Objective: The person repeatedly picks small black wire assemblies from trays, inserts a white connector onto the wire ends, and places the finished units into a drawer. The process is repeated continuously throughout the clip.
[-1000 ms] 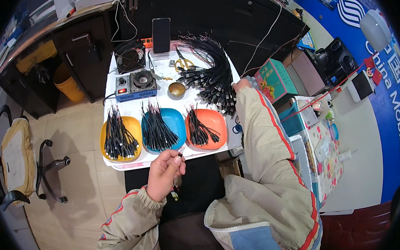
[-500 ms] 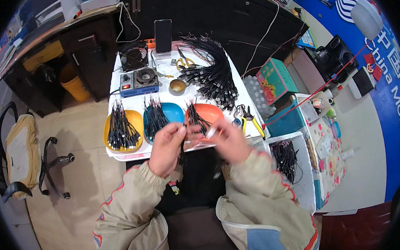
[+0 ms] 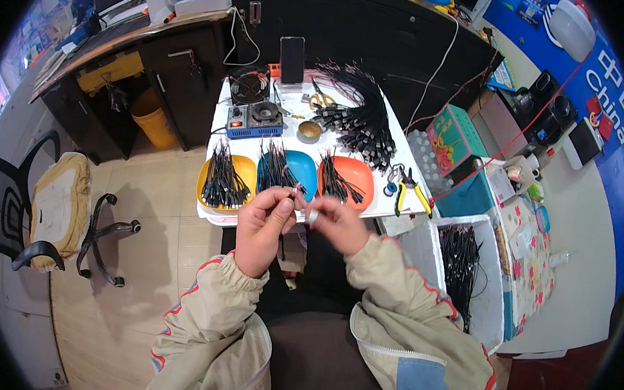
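In front of the table's near edge, my left hand (image 3: 261, 228) is closed on a thin black cable (image 3: 282, 248), pinched between thumb and fingers. Its pinkish wire ends (image 3: 298, 188) poke up above the fingertips, and the rest hangs below the hand. My right hand (image 3: 340, 225), slightly blurred, is closed beside those ends; what its fingertips grip is hidden. Something white (image 3: 313, 216) shows at its fingers. Beyond my hands, short black cables lie in a yellow tray (image 3: 202, 198), a blue tray (image 3: 305, 167) and an orange tray (image 3: 362, 176).
On the white table stand a blue soldering device (image 3: 255, 128), a small fan (image 3: 249, 85), a phone (image 3: 292, 59), a round tin (image 3: 309, 130) and a large cable bundle (image 3: 363, 119). Yellow-handled cutters (image 3: 412, 192) lie at right. A white foam box (image 3: 494, 278) holds more cables.
My right hand has moved in against the wire ends at my left fingertips, its fingers drawing together. The whole view has shifted, so the table sits further right and higher.
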Tool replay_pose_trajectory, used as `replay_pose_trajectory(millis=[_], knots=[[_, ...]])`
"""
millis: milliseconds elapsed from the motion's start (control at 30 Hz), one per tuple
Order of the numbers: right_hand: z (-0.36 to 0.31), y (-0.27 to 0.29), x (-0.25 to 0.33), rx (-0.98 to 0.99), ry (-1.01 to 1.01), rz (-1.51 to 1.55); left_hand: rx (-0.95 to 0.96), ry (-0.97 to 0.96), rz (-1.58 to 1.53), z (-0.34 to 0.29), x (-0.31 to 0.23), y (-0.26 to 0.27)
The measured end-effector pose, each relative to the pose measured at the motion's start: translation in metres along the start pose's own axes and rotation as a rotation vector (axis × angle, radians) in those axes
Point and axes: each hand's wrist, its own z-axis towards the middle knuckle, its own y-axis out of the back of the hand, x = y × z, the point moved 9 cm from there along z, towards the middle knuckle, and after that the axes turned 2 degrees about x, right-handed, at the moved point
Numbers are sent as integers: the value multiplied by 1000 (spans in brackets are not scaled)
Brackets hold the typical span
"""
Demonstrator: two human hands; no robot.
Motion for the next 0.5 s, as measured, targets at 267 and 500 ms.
replay_pose_trajectory(millis=[267, 500], knots=[[20, 2, 97, 63, 169, 145, 224, 204, -134, -15, 21, -25], [12, 9, 98, -67, 218, 76, -71, 158, -193, -10, 23, -3]])
